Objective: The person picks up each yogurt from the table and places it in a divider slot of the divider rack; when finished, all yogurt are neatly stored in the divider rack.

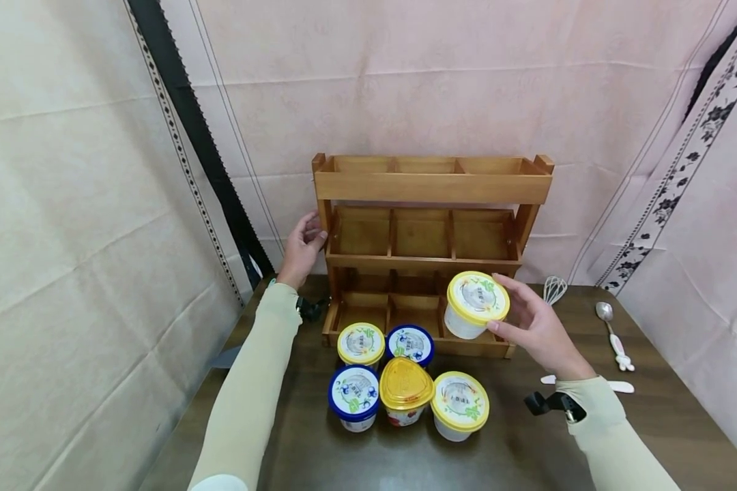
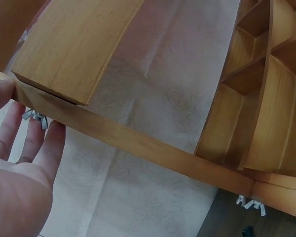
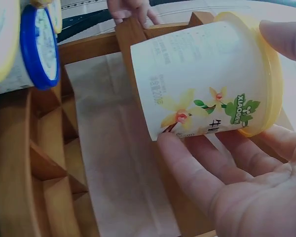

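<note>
A three-tier wooden rack (image 1: 432, 187) with divided compartments stands at the back of the table. My left hand (image 1: 299, 254) grips its left upright (image 2: 138, 140), thumb on one side and fingers on the other, near a wing nut (image 2: 35, 117). In my right hand (image 1: 543, 334) is a white ice cream tub (image 1: 475, 303) with a yellow lid, held off the table before the rack's lower right part. The right wrist view shows flowers printed on the tub's side (image 3: 202, 84), with fingers beneath it and the thumb at the lid.
Several tubs stand before the rack: yellow-lidded ones (image 1: 361, 343) (image 1: 460, 402), blue-lidded ones (image 1: 410, 343) (image 1: 353, 394), and one with an orange-yellow lid (image 1: 407, 385). At the right lie a whisk (image 1: 555, 290), a spoon (image 1: 614, 337) and a white-handled utensil (image 1: 620, 387).
</note>
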The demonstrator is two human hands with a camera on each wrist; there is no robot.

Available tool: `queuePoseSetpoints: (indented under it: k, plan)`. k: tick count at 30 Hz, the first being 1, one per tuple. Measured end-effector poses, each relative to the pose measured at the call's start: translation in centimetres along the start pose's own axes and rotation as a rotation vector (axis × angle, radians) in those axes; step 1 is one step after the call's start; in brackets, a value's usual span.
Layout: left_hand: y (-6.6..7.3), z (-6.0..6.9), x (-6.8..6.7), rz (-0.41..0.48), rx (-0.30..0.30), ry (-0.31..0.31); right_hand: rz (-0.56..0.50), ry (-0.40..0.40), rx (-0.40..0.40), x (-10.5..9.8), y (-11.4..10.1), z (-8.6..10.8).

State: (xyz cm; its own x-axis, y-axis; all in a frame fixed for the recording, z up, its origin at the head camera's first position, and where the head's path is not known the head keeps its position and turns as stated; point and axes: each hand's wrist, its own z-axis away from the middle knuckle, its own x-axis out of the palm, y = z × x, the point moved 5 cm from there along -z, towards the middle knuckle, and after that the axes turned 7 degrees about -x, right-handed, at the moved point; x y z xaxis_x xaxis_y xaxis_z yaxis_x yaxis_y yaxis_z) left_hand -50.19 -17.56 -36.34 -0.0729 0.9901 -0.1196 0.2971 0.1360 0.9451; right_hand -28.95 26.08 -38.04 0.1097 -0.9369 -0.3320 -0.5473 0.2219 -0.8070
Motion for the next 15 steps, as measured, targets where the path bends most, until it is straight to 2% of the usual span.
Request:
queuePoseSetpoints:
  k: [10, 15]
  plan:
    - [0.4, 0.0, 0.0, -0.003, -0.023, -0.008, 0.055, 0.097, -0.063, -2.2, -2.3, -1.9]
    - [0.3, -0.2, -0.1, 0.0, -0.022, -0.014, 0.084, 0.126, -0.039, -3.3, -2.6, -2.7]
